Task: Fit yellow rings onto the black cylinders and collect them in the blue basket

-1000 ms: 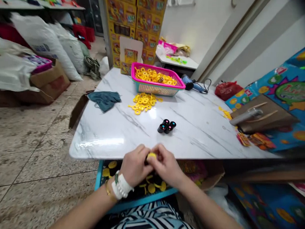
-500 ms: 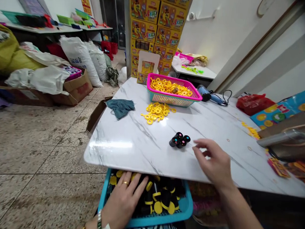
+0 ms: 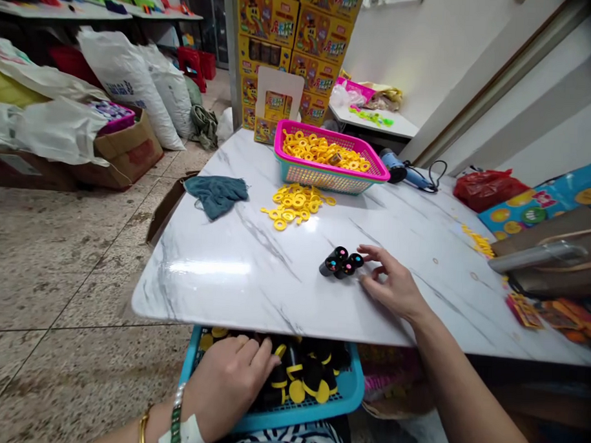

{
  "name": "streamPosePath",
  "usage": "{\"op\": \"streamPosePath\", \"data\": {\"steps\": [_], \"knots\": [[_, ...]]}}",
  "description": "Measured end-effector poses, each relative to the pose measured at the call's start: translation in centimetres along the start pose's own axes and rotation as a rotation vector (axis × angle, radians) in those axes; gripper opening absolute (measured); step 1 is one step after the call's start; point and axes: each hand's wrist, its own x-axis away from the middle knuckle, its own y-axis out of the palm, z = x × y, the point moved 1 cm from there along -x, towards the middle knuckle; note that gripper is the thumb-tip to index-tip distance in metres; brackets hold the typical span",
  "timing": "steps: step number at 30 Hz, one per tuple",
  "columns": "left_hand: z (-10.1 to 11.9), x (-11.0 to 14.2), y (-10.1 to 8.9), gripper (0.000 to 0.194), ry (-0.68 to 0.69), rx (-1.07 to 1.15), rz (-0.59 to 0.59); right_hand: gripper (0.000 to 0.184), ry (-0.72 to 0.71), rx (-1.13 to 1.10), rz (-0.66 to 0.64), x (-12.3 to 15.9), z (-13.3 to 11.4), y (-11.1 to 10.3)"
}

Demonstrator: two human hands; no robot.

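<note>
My right hand (image 3: 389, 281) rests on the white marble table (image 3: 255, 272), fingers spread, fingertips touching a small cluster of black cylinders (image 3: 340, 262) with coloured dots. My left hand (image 3: 229, 382) reaches down into a blue basket (image 3: 347, 399) on my lap under the table edge. Its fingers curl over black and yellow capped pieces (image 3: 305, 377), and whether they grip one is hidden. A loose pile of yellow rings (image 3: 293, 206) lies further back, in front of a pink basket (image 3: 327, 159) full of more rings.
A teal cloth (image 3: 216, 194) lies at the table's left edge. A blue hair dryer (image 3: 404, 173), a red bag (image 3: 488, 188) and a brown paper bag (image 3: 551, 256) sit to the right. Stacked yellow cartons (image 3: 292, 34) stand behind. Sacks and boxes line the floor at left.
A second ago both hands held a yellow piece together at the table edge. They have separated: the right hand moved to the black cylinders, the left dropped into the blue basket.
</note>
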Motion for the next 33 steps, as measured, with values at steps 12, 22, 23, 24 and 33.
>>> {"op": "streamPosePath", "data": {"steps": [12,22,23,24,33], "knots": [[0.2,-3.5,-0.1,0.031,-0.237,0.451,-0.054,0.028,0.107,0.152,0.112,6.0,-4.1,1.3],[-5.5,-4.2,-0.9,0.029,-0.375,0.476,0.092,0.051,-0.159,-0.091,-0.114,-1.6,-14.1,8.8],[-5.9,-4.1,-1.0,0.028,-0.388,0.467,0.092,0.048,-0.149,0.025,-0.068,-3.3,-14.5,9.0],[-6.2,-4.0,-1.1,0.028,-0.400,0.462,0.093,0.045,-0.131,0.162,-0.025,-5.0,-14.8,9.2],[-5.6,-2.8,-1.0,0.023,-0.402,0.510,0.158,0.020,-0.096,0.746,-0.186,-6.1,-15.3,10.5]]}}
